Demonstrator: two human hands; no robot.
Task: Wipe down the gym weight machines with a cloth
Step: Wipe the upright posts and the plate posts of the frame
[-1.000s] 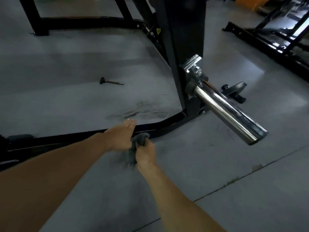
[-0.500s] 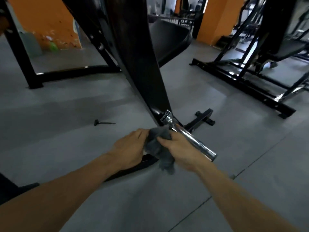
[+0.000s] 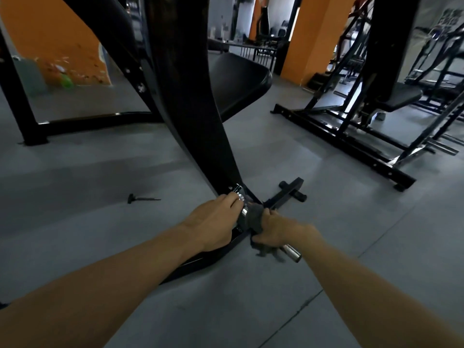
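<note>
As we worked at the foot of the weight machine (image 3: pixel 180 101), our right hand (image 3: pixel 272 228) was wrapped around the cloth (image 3: pixel 253 217), and the cloth in turn was wrapped around the chrome weight peg (image 3: pixel 291 252). The fingers of that hand were curled tight, so it held both cloth and peg together. Our left hand (image 3: pixel 213 222) lay just beside it, fingers extended onto the bolted collar (image 3: pixel 239 195) where the peg met the black upright; we judged it to be bracing, not gripping.

The peg's long axis ran from the collar outward and down toward us, to our right. Only its free end showed bare past the right hand. We judged that the next stroke should travel along this axis, from the collar toward the free end, with the right hand leading, since it already enclosed the peg. A loose edge of cloth hung below the hand, near the floor (image 3: pixel 251 310).
</note>
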